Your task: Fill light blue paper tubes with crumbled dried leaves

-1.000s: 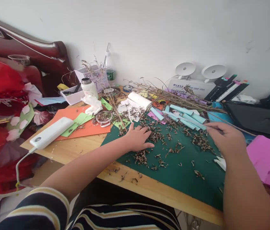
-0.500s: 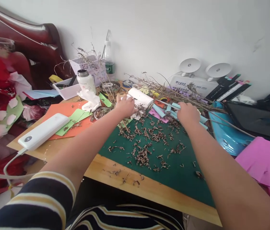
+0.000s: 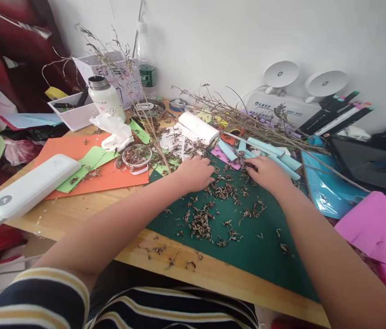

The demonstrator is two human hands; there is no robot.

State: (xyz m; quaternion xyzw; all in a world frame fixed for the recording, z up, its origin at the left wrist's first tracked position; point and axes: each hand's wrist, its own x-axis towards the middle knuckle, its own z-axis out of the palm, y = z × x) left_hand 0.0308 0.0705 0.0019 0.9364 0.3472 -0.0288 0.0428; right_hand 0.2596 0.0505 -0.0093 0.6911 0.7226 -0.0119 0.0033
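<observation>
Dried, curled leaves point(image 3: 201, 224) lie scattered and heaped over a green cutting mat point(image 3: 247, 256). My left hand point(image 3: 197, 173) rests low over the mat's far left part, its fingers curled down among the leaves; what they hold, if anything, is hidden. My right hand point(image 3: 267, 173) is beside the pale blue paper rolls point(image 3: 271, 151), thumb and fingers closing around some dried leaves point(image 3: 246, 168). A white roll point(image 3: 199, 128) lies beyond my left hand. Close to that hand, a small round clear container point(image 3: 137, 156) holds leaf bits.
Dry stalks point(image 3: 240, 119) stretch along the back by the white router point(image 3: 282, 107). At left are a white power bank point(image 3: 33, 183), orange paper point(image 3: 124, 179) and an uncapped white bottle point(image 3: 107, 98). A blue glossy packet point(image 3: 326, 183) and pink sheets point(image 3: 374, 224) lie right.
My left hand has come back from the white roll toward the near leaves. My right hand has let go of a blue roll and moved down to leaves beside it. The view has shifted.
</observation>
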